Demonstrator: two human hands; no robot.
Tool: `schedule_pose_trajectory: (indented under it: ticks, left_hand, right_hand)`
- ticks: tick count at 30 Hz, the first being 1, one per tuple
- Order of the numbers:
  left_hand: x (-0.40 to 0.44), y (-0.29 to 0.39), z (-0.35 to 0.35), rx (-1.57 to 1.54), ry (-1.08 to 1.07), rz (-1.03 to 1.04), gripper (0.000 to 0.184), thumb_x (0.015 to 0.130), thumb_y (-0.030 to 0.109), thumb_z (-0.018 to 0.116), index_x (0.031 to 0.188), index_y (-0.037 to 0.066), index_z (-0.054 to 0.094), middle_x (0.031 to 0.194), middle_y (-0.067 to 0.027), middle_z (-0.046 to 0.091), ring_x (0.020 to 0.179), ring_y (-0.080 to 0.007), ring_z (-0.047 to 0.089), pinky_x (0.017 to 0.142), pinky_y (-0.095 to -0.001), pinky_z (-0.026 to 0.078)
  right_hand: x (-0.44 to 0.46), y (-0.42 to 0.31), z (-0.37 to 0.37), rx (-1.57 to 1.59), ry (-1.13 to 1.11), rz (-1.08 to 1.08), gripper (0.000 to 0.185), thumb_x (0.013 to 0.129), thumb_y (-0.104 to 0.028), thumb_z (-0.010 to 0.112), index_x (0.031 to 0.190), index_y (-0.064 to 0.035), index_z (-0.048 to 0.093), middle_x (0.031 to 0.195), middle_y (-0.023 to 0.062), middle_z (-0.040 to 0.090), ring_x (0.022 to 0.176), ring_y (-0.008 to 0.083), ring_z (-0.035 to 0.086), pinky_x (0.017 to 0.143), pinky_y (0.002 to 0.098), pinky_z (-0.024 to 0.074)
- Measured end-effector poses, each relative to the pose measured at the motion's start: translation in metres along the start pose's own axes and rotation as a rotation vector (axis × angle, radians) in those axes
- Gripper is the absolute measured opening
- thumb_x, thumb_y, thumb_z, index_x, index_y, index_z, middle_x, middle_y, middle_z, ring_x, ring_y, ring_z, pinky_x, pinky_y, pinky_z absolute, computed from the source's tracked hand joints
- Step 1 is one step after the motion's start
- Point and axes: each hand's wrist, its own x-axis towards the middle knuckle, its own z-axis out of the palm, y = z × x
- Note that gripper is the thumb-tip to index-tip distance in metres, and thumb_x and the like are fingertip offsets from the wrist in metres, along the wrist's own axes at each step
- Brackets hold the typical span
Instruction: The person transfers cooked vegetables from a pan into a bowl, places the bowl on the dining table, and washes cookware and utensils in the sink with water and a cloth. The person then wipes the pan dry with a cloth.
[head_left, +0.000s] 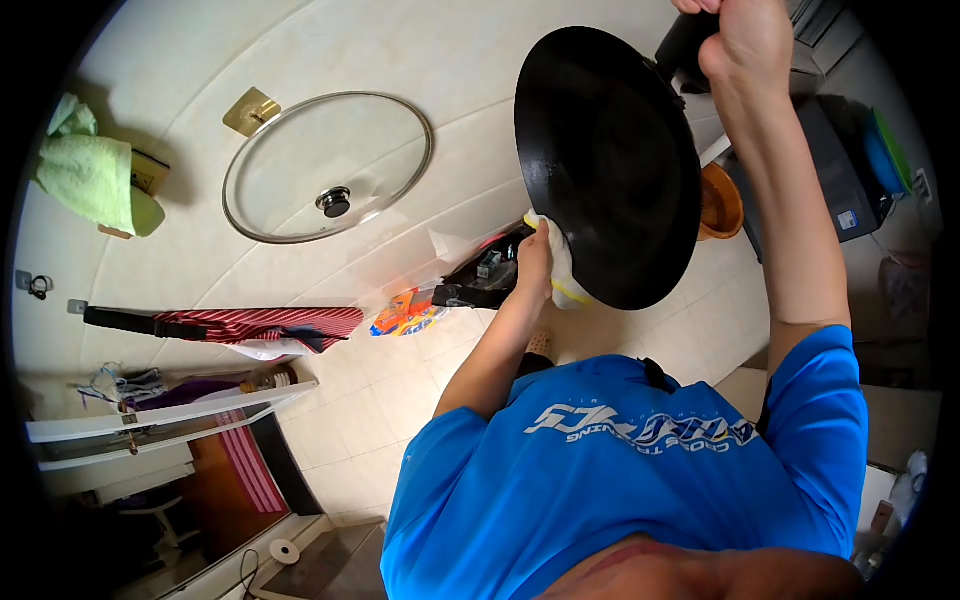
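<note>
My right hand [752,35] is closed round the black handle [686,50] of a large wok [610,170] and holds it up and tilted, its dark inside facing me. The top of this hand is cut off by the frame edge. My left hand [536,262] is closed on a white cloth [566,265] with yellow edging, pressed against the wok's lower left rim. Part of the cloth is hidden behind the fingers.
On the tiled wall hang a glass lid [285,170], a green towel [90,180] and a red striped apron [270,325]. An orange-brown bucket [721,203] stands behind the wok, beside a dark grey appliance [820,180]. Plastic bags [410,312] hang low by my left hand.
</note>
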Motion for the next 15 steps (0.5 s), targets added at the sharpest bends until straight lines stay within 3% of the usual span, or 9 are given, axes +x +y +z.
schedule_pose_trajectory:
  ticks: [1, 2, 5, 6, 7, 9, 11, 13, 15]
  left_hand:
    - [0.002, -0.005, -0.006, 0.005, 0.0, 0.001, 0.036, 0.09, 0.032, 0.042, 0.092, -0.002, 0.056, 0.082, -0.0084, 0.06, 0.073, -0.0195, 0.059, 0.066, -0.0308, 0.047]
    - [0.009, -0.014, -0.017, 0.075, -0.002, -0.017, 0.036, 0.09, 0.031, 0.042, 0.093, -0.002, 0.055, 0.083, -0.009, 0.06, 0.074, -0.02, 0.059, 0.067, -0.0311, 0.048]
    - [0.008, -0.008, -0.03, 0.196, 0.02, 0.056, 0.035, 0.09, 0.03, 0.043, 0.096, -0.003, 0.054, 0.084, -0.0103, 0.06, 0.074, -0.0203, 0.06, 0.066, -0.031, 0.048]
    - [0.007, 0.0, -0.034, 0.192, 0.004, 0.053, 0.036, 0.09, 0.03, 0.044, 0.096, -0.004, 0.054, 0.084, -0.0104, 0.06, 0.074, -0.0198, 0.06, 0.066, -0.0306, 0.048]
    - [0.007, 0.009, -0.038, 0.187, -0.013, 0.053, 0.037, 0.09, 0.03, 0.044, 0.095, -0.004, 0.054, 0.083, -0.0106, 0.06, 0.073, -0.0194, 0.06, 0.066, -0.0302, 0.048]
    - [0.002, 0.028, -0.042, 0.327, -0.006, 0.034, 0.038, 0.089, 0.031, 0.045, 0.094, -0.005, 0.054, 0.081, -0.0108, 0.059, 0.07, -0.0184, 0.059, 0.063, -0.0299, 0.047]
    - [0.005, 0.033, -0.049, 0.468, -0.003, 0.035, 0.038, 0.087, 0.033, 0.048, 0.092, -0.005, 0.055, 0.08, -0.0094, 0.059, 0.07, -0.0159, 0.056, 0.061, -0.028, 0.044]
    - [0.002, 0.033, -0.043, 0.409, -0.047, -0.025, 0.041, 0.086, 0.034, 0.051, 0.095, -0.006, 0.056, 0.082, -0.009, 0.06, 0.074, -0.0162, 0.056, 0.065, -0.0283, 0.044]
    - [0.001, 0.032, -0.033, 0.465, 0.014, 0.01, 0.045, 0.084, 0.035, 0.053, 0.101, -0.007, 0.055, 0.086, -0.01, 0.06, 0.077, -0.0182, 0.057, 0.069, -0.0295, 0.044]
  right_hand:
    - [-0.007, -0.001, 0.024, -0.233, 0.235, -0.123, 0.037, 0.089, -0.032, 0.046, 0.059, -0.0168, 0.031, 0.047, -0.0075, 0.028, 0.038, 0.0046, 0.027, 0.039, 0.0188, 0.0233]
    - [-0.009, 0.001, 0.032, -0.26, 0.296, -0.156, 0.036, 0.089, -0.031, 0.047, 0.059, -0.016, 0.032, 0.048, -0.0069, 0.029, 0.039, 0.0045, 0.028, 0.039, 0.0189, 0.0238]
    - [-0.012, 0.003, 0.026, -0.378, 0.251, -0.08, 0.035, 0.089, -0.03, 0.047, 0.06, -0.0142, 0.033, 0.048, -0.0055, 0.031, 0.04, 0.0061, 0.031, 0.041, 0.0206, 0.0273]
    - [-0.017, -0.001, 0.028, -0.411, 0.19, -0.075, 0.035, 0.088, -0.029, 0.048, 0.061, -0.0127, 0.033, 0.048, -0.0045, 0.033, 0.041, 0.0072, 0.034, 0.041, 0.0227, 0.0306]
    - [-0.027, -0.003, 0.017, -0.594, -0.131, -0.206, 0.036, 0.091, -0.032, 0.04, 0.061, -0.0134, 0.035, 0.048, -0.0072, 0.034, 0.044, 0.0032, 0.035, 0.042, 0.0167, 0.0309]
    - [-0.036, -0.019, 0.008, -0.545, -0.472, -0.154, 0.033, 0.089, -0.031, 0.046, 0.062, -0.0125, 0.038, 0.048, -0.0059, 0.036, 0.043, 0.0046, 0.039, 0.042, 0.0185, 0.0342]
    - [-0.039, -0.02, 0.006, -0.295, -0.623, -0.126, 0.032, 0.087, -0.026, 0.049, 0.061, -0.013, 0.036, 0.046, -0.0055, 0.034, 0.039, 0.0043, 0.036, 0.04, 0.0187, 0.0327]
    - [-0.052, -0.02, 0.027, -0.253, -0.132, -0.047, 0.034, 0.085, -0.023, 0.053, 0.059, -0.0142, 0.033, 0.044, -0.0062, 0.031, 0.037, 0.0034, 0.031, 0.036, 0.0177, 0.029]
    - [-0.049, -0.011, 0.031, -0.343, 0.104, -0.179, 0.035, 0.084, -0.022, 0.053, 0.059, -0.0141, 0.031, 0.044, -0.005, 0.03, 0.035, 0.0051, 0.03, 0.036, 0.0174, 0.0289]
